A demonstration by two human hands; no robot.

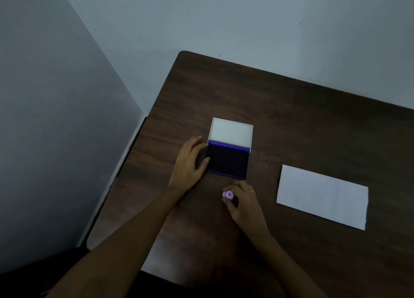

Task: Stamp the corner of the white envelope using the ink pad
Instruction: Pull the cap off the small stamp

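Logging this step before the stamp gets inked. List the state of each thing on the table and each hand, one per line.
Ink pad: open, lid swung back, flat on the table.
Stamp: held above the table, just short of the pad.
Envelope: flat, untouched, no mark visible.
Left hand: steadying the pad's left edge.
Right hand: pinching the stamp.

The ink pad (227, 161) sits open on the dark wood counter (313, 123), its white lid (230, 132) folded back away from the person and the dark purple pad face up. Just in front of it, a small stamp with a pale lilac round top (228, 195) stands up (only the knob end shows). Well off to the right lies the white envelope (322, 197), flat, plain, angled slightly, its corners bare.
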